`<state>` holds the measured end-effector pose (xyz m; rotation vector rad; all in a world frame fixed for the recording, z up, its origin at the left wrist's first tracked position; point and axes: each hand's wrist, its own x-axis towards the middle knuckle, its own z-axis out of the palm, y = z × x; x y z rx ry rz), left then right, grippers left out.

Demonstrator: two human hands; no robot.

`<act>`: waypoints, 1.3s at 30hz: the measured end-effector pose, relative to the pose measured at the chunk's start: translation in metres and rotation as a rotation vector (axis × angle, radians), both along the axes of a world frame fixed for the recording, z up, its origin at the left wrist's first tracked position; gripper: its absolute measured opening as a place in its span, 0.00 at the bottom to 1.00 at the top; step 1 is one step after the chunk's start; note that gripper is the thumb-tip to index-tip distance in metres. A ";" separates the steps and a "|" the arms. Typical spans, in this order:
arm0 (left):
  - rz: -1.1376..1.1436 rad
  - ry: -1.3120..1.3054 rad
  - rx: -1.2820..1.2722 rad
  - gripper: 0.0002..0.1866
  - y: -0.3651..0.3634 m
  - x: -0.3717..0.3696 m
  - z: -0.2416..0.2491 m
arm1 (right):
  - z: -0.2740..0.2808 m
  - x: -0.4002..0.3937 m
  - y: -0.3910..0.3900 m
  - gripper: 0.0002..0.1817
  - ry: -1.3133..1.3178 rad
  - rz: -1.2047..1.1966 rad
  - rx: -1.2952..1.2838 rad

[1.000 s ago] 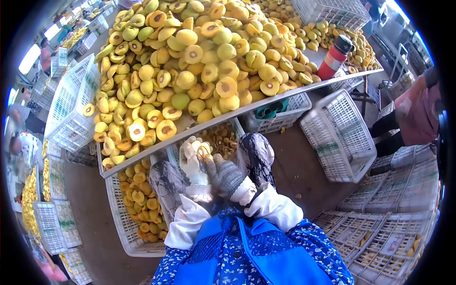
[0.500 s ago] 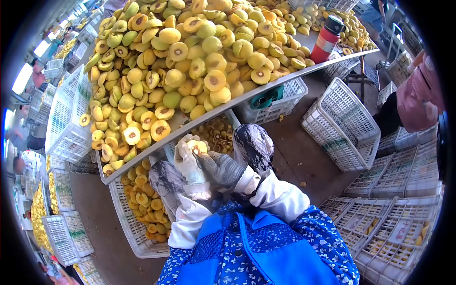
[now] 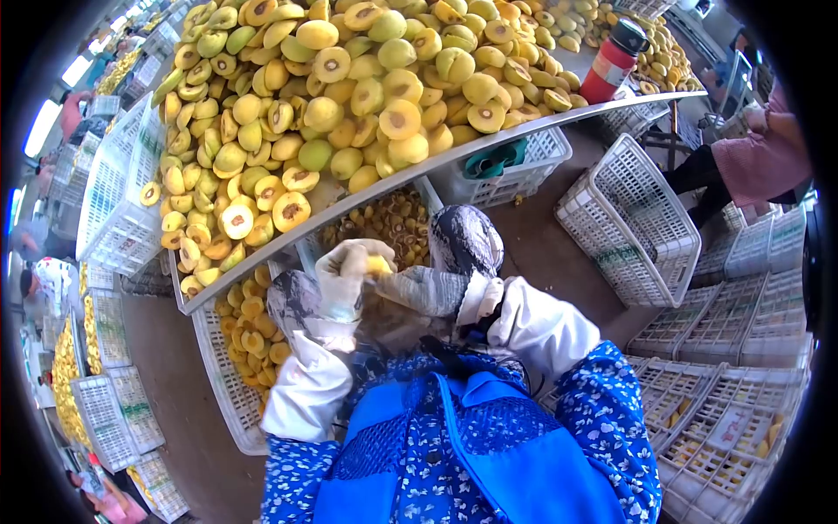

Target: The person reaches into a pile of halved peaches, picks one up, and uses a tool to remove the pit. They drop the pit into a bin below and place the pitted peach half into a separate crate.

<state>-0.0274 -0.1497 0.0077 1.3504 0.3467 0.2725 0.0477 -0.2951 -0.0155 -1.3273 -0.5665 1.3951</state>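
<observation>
My left hand (image 3: 343, 278), in a pale work glove, is closed around a yellow peach half (image 3: 378, 265) above my lap. Pressed up to the same fruit from the right is my right hand (image 3: 422, 290), in a grey glove, its fingers curled; whatever they grip is hidden. Just beyond my hands, a metal-edged table (image 3: 349, 206) bears a big heap of halved peaches (image 3: 367, 96), several with stones showing. Below the table edge, between my knees, a crate holds brownish stones and scraps (image 3: 384, 223). By my left leg stands a white crate (image 3: 229, 393) of peach halves.
A red bottle (image 3: 609, 65) with a black lid stands on the table's right part. White crates stand at the left (image 3: 118, 196), on the floor at right (image 3: 628, 227) and stacked lower right (image 3: 724, 428). A person in pink (image 3: 755, 166) is at far right.
My view has shifted slightly. My right forearm has swung outward and my right hand has turned against the fruit, while my left hand keeps hold of it. The person at right has moved.
</observation>
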 end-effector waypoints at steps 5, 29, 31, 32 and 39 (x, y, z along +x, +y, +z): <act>-0.063 -0.046 -0.004 0.15 0.003 -0.009 -0.007 | -0.004 -0.004 -0.004 0.26 0.243 0.116 -0.021; 0.012 0.748 1.546 0.31 0.148 0.067 -0.020 | -0.095 -0.038 0.036 0.26 0.387 -0.278 -0.127; -0.015 0.633 1.339 0.31 0.145 0.076 -0.026 | -0.071 -0.032 0.037 0.23 0.231 -0.254 -0.176; -0.021 0.597 1.246 0.31 0.151 0.082 -0.037 | -0.072 -0.031 0.039 0.22 0.252 -0.280 -0.144; 0.341 -0.066 -0.024 0.15 0.139 0.062 -0.017 | -0.090 -0.027 0.034 0.12 0.095 -0.587 0.192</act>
